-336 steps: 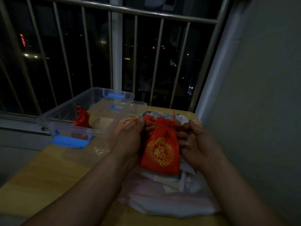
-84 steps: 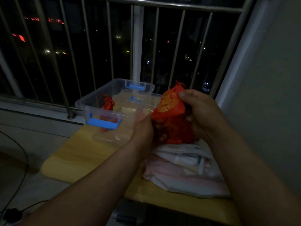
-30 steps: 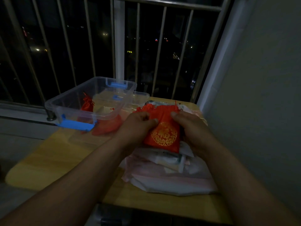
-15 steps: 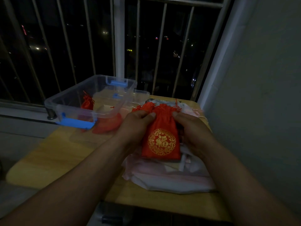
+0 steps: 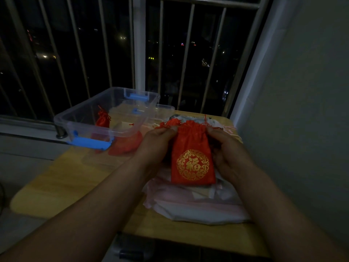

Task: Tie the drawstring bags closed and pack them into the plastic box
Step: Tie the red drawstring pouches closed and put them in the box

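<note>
**Q:** What are the hands doing?

**A:** Both hold a red drawstring bag [image 5: 192, 163] with a gold emblem upright over a pile of pale cloth [image 5: 198, 210]. The left hand [image 5: 156, 146] pinches the gathered neck at eleven o'clock. The right hand [image 5: 230, 154] has its fingers curled round the neck at one o'clock.

**Q:** Where is the box?

**A:** The clear plastic box [image 5: 83, 129] sits on the wooden table [image 5: 56, 186] at ten o'clock from the hands, lid off. One tied red bag [image 5: 103, 120] stands inside. Another red bag [image 5: 126, 146] lies at its near right corner. I cannot tell whether that one is inside or outside.
</note>
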The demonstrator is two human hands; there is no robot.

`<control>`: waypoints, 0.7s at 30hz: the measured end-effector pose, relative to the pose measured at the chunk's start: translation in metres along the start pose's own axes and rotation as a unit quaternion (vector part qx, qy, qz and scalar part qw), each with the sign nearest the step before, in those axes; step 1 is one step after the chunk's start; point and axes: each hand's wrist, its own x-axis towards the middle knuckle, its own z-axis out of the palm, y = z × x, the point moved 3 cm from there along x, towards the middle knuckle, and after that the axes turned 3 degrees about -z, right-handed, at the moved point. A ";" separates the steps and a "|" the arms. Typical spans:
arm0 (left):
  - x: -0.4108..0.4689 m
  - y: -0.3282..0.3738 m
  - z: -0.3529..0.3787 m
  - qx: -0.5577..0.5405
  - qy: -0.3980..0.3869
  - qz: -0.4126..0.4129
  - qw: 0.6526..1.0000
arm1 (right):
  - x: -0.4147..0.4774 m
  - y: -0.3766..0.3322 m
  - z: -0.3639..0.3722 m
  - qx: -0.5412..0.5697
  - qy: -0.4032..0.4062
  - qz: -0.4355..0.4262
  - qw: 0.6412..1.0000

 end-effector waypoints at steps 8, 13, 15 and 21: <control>0.002 -0.002 -0.002 -0.041 -0.006 -0.008 0.999 | 0.010 0.002 -0.014 0.068 0.041 0.019 0.997; 0.005 -0.003 -0.002 -0.101 0.024 -0.018 0.994 | 0.013 0.004 -0.017 0.068 0.043 0.011 0.997; 0.006 -0.005 -0.004 -0.122 0.046 -0.030 0.991 | 0.014 0.005 -0.018 0.068 0.047 0.018 0.996; 0.003 -0.004 -0.004 -0.106 0.054 -0.029 0.992 | 0.015 0.005 -0.020 0.094 0.053 0.024 0.994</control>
